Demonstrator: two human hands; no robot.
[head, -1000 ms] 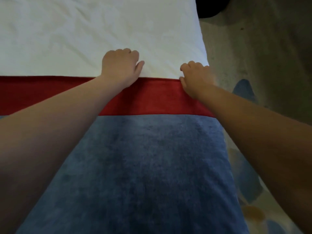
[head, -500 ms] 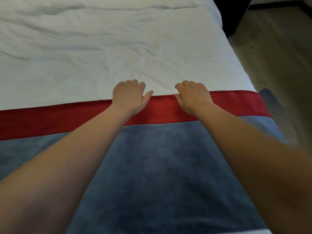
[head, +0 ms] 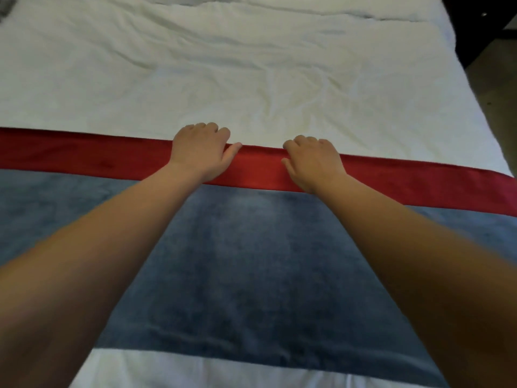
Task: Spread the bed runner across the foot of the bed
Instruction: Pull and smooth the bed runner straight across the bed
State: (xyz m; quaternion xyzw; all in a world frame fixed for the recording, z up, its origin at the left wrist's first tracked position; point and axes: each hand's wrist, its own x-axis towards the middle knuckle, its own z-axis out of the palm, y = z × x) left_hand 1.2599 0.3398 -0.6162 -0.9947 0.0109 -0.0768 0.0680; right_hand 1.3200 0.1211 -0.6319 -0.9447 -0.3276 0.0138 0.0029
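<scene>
Broadly, the creased white bed [head: 251, 65] fills the view. Across its near end the blue bed runner [head: 251, 261] lies flat, with its red band [head: 84, 155] on the far side. Close together, the left hand [head: 200, 152] and right hand [head: 313, 161] curl their fingers over that band's far edge, gripping it.

Bed runner [head: 251, 261]: blue plush, flat across the lower middle of the frame.
Red band [head: 84, 152]: the runner's far border, crossing from left edge to right edge.
Left hand [head: 200, 151]: centre, fingers curled over the band's far edge, thumb on the red.
Right hand [head: 313, 162]: just right, curled likewise.
White duvet [head: 251, 65]: creased, upper half.
</scene>
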